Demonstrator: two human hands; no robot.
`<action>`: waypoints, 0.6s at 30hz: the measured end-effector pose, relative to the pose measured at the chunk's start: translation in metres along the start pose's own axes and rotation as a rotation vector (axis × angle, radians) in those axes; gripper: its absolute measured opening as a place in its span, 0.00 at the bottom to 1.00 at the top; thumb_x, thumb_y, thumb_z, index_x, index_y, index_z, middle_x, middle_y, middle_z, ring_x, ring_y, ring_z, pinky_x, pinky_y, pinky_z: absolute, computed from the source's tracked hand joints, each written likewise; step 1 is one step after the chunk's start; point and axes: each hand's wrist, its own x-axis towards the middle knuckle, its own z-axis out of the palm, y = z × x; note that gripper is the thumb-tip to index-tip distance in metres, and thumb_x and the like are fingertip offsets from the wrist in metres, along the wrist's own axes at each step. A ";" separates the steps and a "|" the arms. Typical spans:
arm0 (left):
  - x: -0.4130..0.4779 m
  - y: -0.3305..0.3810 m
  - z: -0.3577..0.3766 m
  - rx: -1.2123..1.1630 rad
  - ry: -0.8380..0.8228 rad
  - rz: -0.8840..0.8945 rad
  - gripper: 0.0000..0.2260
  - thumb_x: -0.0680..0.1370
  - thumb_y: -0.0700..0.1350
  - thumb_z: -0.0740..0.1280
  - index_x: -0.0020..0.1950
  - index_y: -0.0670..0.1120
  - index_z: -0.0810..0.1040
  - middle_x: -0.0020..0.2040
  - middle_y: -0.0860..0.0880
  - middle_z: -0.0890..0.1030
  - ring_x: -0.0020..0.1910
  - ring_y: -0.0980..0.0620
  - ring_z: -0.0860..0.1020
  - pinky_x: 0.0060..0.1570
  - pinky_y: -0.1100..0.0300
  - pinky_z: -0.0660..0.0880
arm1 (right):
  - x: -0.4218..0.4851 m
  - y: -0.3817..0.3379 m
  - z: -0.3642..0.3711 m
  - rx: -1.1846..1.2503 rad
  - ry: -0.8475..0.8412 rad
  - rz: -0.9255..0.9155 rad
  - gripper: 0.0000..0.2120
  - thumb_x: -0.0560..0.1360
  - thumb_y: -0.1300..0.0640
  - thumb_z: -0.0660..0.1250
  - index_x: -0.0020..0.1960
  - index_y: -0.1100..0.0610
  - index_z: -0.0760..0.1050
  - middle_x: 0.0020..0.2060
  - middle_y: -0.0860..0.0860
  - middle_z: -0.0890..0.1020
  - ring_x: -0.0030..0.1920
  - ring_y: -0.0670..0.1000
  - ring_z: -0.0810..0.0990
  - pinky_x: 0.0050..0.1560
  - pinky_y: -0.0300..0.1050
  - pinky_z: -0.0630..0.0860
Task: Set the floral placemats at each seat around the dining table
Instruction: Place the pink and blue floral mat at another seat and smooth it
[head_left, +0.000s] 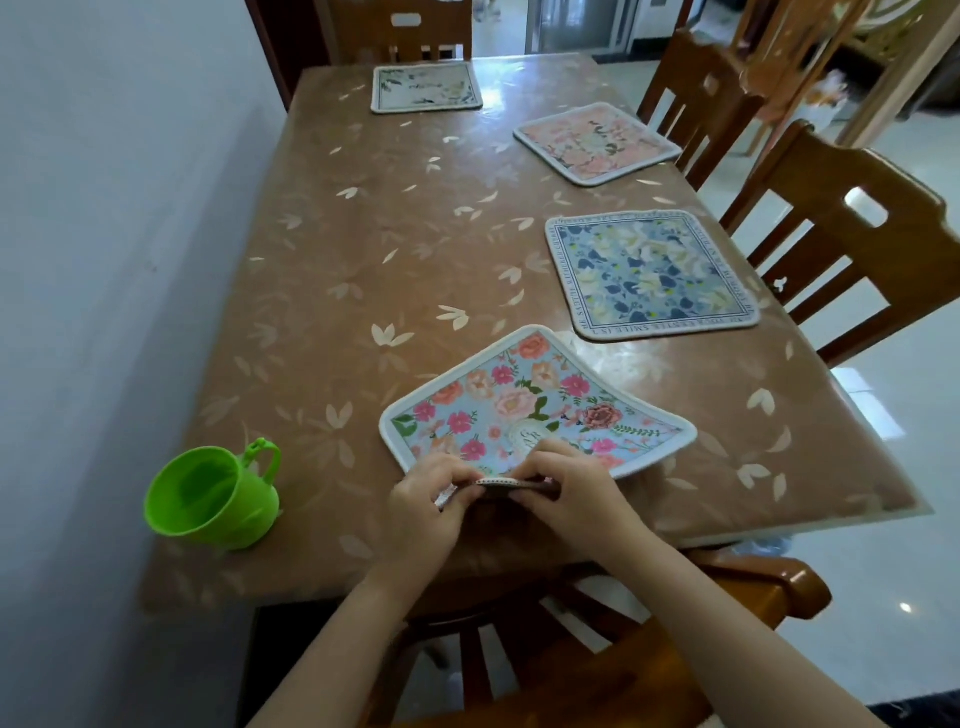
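Note:
A light-blue placemat with pink flowers (524, 402) lies at the near end of the brown table (363, 270), turned like a diamond, its near corner lifted. My left hand (431, 499) and my right hand (571, 491) both pinch that near edge. Three other placemats lie flat: a blue and cream one (649, 273) at the right side, a pink one (597, 141) farther along that side, and a pale one with dark leaves (426, 87) at the far end.
A green plastic cup (213, 499) stands near the table's front left corner. Wooden chairs stand at the right side (852, 244), farther along that side (701, 98), at the far end (400, 31) and right under my arms (623, 649). A white wall (114, 260) borders the left.

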 end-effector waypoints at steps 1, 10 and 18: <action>-0.001 -0.002 -0.003 0.001 0.012 -0.020 0.08 0.68 0.32 0.72 0.40 0.44 0.79 0.40 0.52 0.79 0.44 0.58 0.76 0.46 0.63 0.75 | 0.000 0.002 -0.003 -0.009 -0.023 0.001 0.04 0.68 0.65 0.71 0.42 0.59 0.79 0.40 0.52 0.78 0.41 0.50 0.76 0.42 0.43 0.76; -0.001 -0.019 -0.029 -0.014 0.050 -0.109 0.10 0.71 0.33 0.69 0.41 0.49 0.77 0.41 0.55 0.79 0.42 0.61 0.76 0.41 0.74 0.70 | -0.003 0.012 -0.014 -0.015 -0.017 0.079 0.04 0.68 0.65 0.72 0.41 0.58 0.80 0.38 0.47 0.77 0.39 0.41 0.75 0.41 0.25 0.70; 0.008 -0.008 -0.046 0.108 0.026 -0.015 0.07 0.69 0.45 0.73 0.43 0.49 0.78 0.42 0.55 0.79 0.45 0.59 0.76 0.44 0.68 0.72 | 0.013 -0.005 -0.002 -0.037 -0.047 0.039 0.02 0.70 0.64 0.70 0.43 0.60 0.80 0.39 0.53 0.80 0.40 0.49 0.78 0.43 0.38 0.77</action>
